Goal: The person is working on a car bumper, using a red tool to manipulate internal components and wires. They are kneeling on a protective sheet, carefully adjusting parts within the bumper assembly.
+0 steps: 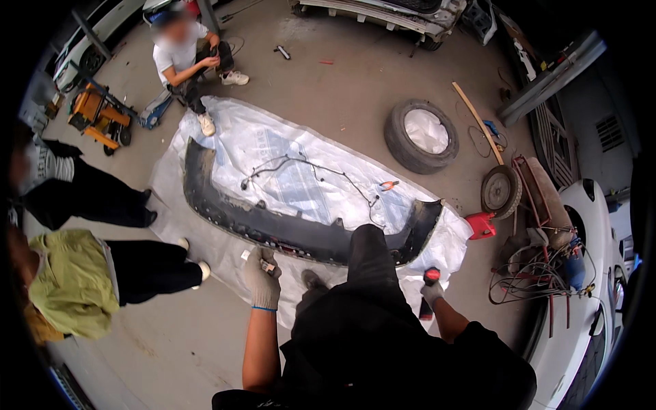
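Observation:
A black car bumper (pixel 287 229) lies across a white plastic sheet (pixel 236 123) in front of me. My left hand (pixel 262 281), in a pale knit glove, is raised near its close edge, with fingers curled round a small metallic piece; its exact kind is too small to tell. On the right, my gloved right hand (pixel 432 292) grips a red and black cordless power tool (pixel 432 275), whose lower end shows below the fist. Beyond the bumper a black wiring harness (pixel 311 162) is spread over the sheet, with orange-handled pliers (pixel 389 185) beside it.
A tire (pixel 398 140) stands behind the sheet, and a smaller wheel (pixel 501 190) lies near a red container (pixel 481 225). Hoses (pixel 509 283) tangle by a white car (pixel 589 225). One person (pixel 181 58) sits far left; two others stand at left, one in a green top (pixel 74 280).

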Demonstrator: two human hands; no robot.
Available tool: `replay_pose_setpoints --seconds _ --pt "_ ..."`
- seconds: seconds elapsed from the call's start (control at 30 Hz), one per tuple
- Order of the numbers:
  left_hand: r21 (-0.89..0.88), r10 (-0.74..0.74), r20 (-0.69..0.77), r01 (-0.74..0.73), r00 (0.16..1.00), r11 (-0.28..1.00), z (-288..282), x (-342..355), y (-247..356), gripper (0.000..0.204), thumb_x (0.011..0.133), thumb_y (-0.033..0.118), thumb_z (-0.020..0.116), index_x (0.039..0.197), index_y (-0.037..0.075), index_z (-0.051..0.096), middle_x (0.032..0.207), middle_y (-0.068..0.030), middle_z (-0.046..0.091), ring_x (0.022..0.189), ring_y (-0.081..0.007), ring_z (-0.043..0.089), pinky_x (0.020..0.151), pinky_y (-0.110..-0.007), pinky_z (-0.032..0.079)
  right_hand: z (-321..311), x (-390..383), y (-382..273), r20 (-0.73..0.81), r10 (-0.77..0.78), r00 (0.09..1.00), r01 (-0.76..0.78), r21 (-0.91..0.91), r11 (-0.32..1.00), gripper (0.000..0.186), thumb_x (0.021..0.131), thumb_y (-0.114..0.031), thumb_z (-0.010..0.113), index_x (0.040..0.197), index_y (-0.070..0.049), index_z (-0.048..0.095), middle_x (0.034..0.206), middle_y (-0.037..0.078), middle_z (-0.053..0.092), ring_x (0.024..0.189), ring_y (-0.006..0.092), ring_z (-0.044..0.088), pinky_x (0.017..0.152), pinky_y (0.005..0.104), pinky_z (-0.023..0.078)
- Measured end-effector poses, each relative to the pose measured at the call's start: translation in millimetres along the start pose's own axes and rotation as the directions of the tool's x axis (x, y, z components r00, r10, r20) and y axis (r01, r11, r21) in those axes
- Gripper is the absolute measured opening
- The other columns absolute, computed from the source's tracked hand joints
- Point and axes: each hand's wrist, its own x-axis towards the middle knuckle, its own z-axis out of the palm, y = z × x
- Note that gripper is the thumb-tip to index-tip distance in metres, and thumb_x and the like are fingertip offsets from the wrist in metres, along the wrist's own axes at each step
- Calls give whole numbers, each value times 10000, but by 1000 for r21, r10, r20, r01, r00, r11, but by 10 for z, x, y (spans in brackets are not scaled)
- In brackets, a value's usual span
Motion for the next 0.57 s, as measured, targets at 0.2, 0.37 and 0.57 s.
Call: replay_pose_setpoints --seconds 0.2,0.37,0.57 --pt "-76 -55 42 58 998 995 615 723 402 525 1033 524 474 719 108 536 548 4 420 408 -129 288 408 -270 167 320 102 31 108 376 920 -363 -121 924 371 762 -171 695 1112 -51 704 1110 208 732 1055 350 714 886 436 564" --pt "-77 -125 57 130 990 989 1120 1699 134 509 1017 533 461 714 135 557 563 -1 487 400 -141 371 385 -283 251 610 991 -776 304 225 926 -221 -48 974 389 765 -203 701 1124 -55 713 1148 188 726 1067 331 704 901 432 563" --pt "-248 -200 70 211 977 945 2783 2615 107 511 1005 522 487 812 77 647 724 -63 613 693 -237 581 585 -399 475 -365 3597 -3240 384 -56 922 174 -279 945 388 790 -238 646 1138 -88 726 1236 183 701 1169 347 668 964 441 554"
